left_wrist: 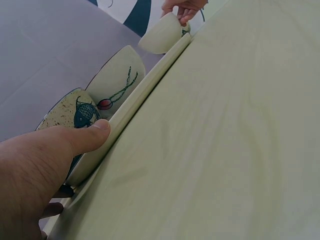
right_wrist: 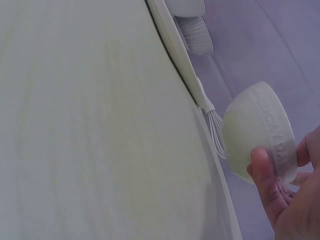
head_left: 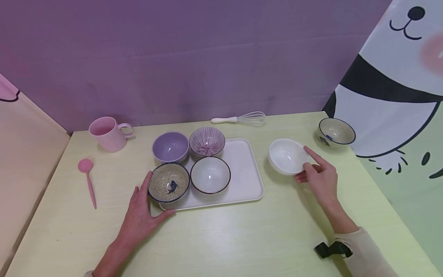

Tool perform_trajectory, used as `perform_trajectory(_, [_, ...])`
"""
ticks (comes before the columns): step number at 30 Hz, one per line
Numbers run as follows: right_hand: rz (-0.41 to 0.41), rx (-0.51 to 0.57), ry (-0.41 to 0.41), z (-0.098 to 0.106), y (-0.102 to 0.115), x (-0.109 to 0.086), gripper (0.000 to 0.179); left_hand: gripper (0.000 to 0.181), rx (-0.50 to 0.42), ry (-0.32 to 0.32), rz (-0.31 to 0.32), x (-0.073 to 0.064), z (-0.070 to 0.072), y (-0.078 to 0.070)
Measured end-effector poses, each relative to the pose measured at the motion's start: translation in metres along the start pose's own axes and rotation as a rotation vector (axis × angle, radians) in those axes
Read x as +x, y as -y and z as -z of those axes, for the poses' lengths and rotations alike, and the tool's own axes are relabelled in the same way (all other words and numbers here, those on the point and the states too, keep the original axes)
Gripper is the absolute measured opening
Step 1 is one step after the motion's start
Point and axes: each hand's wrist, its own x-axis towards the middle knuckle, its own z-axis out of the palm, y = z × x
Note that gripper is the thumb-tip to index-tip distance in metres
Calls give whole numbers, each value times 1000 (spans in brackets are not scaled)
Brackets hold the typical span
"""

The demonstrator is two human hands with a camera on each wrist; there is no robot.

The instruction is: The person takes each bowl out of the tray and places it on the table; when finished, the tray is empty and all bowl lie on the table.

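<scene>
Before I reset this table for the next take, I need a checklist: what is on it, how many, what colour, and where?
Tray: 1, white, table centre.
Bowls on tray: 4; lilac and pink-striped behind, speckled fish bowl and dark-rimmed white bowl in front.
White bowl: 1, right of tray.
Speckled bowl: 1, far right.
Mug: 1, pink, far left.
Spoon: 1, pink, left.
Whisk: 1, white handle, behind tray.
Left hand: touches fish bowl and tray corner.
Right hand: grips white bowl.

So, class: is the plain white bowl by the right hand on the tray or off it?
Off it: the white bowl sits right of the tray, gripped by the right hand.
</scene>
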Motion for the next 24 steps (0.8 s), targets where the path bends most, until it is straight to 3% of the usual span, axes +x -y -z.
perform_trajectory(13, [-90, 24, -48, 15, -7, 16, 59, 133, 1, -10, -7, 0, -1, 1])
perform_trajectory(24, [-91, 33, -115, 18, -12, 27, 59, 134, 8, 5, 6, -2, 2, -2])
